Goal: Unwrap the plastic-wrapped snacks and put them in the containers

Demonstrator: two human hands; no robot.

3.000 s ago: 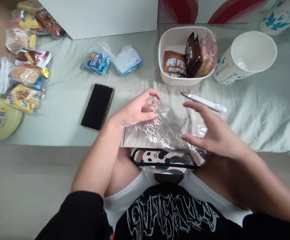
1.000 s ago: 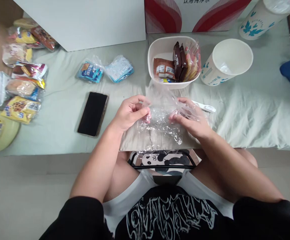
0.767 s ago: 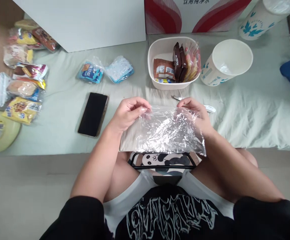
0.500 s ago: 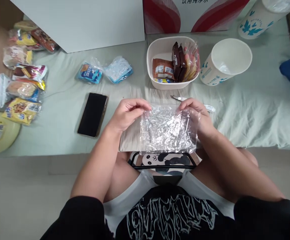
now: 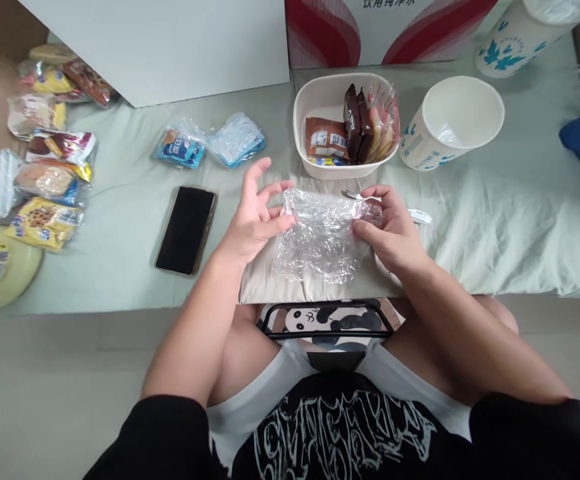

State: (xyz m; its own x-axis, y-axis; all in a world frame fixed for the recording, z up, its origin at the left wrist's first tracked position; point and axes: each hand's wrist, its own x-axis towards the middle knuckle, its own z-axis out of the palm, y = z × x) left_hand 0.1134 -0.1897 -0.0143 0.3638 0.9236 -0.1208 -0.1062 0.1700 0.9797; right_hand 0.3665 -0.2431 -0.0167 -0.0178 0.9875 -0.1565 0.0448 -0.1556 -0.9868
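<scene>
A crinkled clear plastic bag (image 5: 320, 237) is stretched between my two hands over the near edge of the cloth. My left hand (image 5: 255, 223) holds its left edge at the thumb and fingertips, with the index finger raised away. My right hand (image 5: 393, 233) pinches the upper right part between thumb and fingers. Behind the right hand lies a slim cutter (image 5: 423, 216) with a white handle, its metal tip showing by my fingers; the middle is hidden. Farther back stands a white plastic tub (image 5: 307, 167) holding several wrapped snacks.
A phone (image 5: 186, 230) lies left of my hands, with blue snack packets (image 5: 183, 148) behind it. More wrapped snacks (image 5: 45, 220) and a yellowish container (image 5: 0, 267) are far left. Paper cups (image 5: 433, 130) stand right of the tub; large boxes (image 5: 210, 47) line the back.
The bag has moved slightly up and away from me and hangs more bunched. My left fingers have spread, index raised; my right thumb has come onto the bag's front.
</scene>
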